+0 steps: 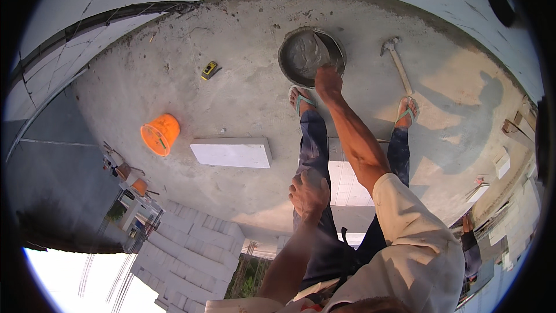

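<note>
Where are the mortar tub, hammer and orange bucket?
Mortar tub [336, 51], head view: bare inner wall, right side.
Hammer [401, 70], head view: middle of the handle.
Orange bucket [168, 125], head view: outer side wall.

Building site; mortar [303, 53], stacked blocks [188, 255]

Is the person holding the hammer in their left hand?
No, the hammer lies on the floor, while the left hand rests on the person's left leg.
</note>
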`<state>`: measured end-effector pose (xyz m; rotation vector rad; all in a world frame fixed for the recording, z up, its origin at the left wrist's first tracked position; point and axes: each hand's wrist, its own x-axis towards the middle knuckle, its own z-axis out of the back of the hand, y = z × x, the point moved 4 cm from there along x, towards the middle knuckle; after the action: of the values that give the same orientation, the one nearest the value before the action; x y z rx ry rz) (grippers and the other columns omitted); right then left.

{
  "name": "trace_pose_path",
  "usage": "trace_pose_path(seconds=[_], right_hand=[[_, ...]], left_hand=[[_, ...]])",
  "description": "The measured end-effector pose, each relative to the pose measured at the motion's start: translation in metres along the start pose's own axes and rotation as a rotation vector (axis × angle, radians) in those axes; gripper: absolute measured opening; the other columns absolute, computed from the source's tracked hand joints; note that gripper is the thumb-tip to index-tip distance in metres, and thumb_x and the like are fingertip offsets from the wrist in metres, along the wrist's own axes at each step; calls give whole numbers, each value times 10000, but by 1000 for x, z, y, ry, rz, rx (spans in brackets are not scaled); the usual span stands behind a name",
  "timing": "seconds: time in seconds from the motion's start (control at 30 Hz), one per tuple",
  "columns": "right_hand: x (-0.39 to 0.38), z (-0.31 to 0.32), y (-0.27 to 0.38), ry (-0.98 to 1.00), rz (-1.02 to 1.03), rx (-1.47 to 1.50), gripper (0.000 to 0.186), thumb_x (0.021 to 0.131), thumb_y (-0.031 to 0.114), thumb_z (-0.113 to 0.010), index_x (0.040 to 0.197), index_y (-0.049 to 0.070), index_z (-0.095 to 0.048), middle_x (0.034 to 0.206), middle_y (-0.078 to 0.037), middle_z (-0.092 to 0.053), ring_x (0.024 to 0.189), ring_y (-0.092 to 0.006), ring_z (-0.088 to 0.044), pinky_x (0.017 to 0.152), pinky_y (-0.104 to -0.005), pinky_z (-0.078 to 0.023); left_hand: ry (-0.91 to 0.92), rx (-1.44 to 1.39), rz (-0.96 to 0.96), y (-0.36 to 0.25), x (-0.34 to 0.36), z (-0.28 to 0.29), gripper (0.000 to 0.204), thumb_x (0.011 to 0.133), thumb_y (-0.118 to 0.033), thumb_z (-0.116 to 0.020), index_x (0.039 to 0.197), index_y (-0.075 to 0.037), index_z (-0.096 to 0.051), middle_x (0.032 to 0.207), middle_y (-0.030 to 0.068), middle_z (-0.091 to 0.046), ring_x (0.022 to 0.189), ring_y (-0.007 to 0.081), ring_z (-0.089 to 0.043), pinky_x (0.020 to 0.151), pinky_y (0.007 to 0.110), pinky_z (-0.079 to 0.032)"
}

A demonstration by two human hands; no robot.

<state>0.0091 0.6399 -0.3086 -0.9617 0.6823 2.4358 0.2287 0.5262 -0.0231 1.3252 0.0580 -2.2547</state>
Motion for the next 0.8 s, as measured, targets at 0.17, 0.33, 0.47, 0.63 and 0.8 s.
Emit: trace_pose_path(seconds=[0.17, 0.33, 0.47, 0.63, 0.8], right_hand=[[-1, -33, 0, 231, 287, 28, 321, 940, 258, -711, 1075, -32, -733, 1045, -228, -771, 920, -328, -790, 738, -448, -627], [-42, -14, -39, 237, 294, 499, 406, 929, 353, -787, 1021, -35, -710, 897, -164, -740, 788, -280, -726, 753, -428, -574], [-66, 23, -74, 193, 429, 558, 403, 929, 358, -810, 989, -25, -698, 828, -164, -700, 718, -252, -656, 704, -425, -531], [-122, 132, -91, 173, 438, 798, 519, 933, 485, -784, 987, -26, -712, 823, -170, -701, 744, -259, -649, 711, -418, -520], [-179, 302, -166, -11, 316, 1131, 408, 968, 408, -766, 1048, 22, -661, 687, 1, -600, 538, -79, -535, 485, -279, -435]], left_hand=[[18, -17, 9, 9, 8, 1, 723, 898, -487, -716, 1482, -109, -519, 1407, 179, -540, 1291, 400, -540, 1087, 514, -443], [22, -23, 33, 3, 6, 7, 714, 902, -485, -713, 1484, -117, -522, 1428, 163, -536, 1305, 391, -537, 1103, 510, -440], [21, 32, 38, -11, 0, 13, 719, 890, -482, -716, 1476, -110, -527, 1426, 170, -539, 1303, 396, -540, 1105, 509, -440], [-53, 79, 19, -22, -10, -8, 764, 845, -509, -728, 1447, -71, -556, 1391, 204, -560, 1283, 415, -562, 1077, 527, -462], [-176, 196, -2, -43, -19, -21, 746, 815, -523, -752, 1367, -41, -613, 1344, 208, -573, 1249, 408, -583, 1046, 517, -482]])
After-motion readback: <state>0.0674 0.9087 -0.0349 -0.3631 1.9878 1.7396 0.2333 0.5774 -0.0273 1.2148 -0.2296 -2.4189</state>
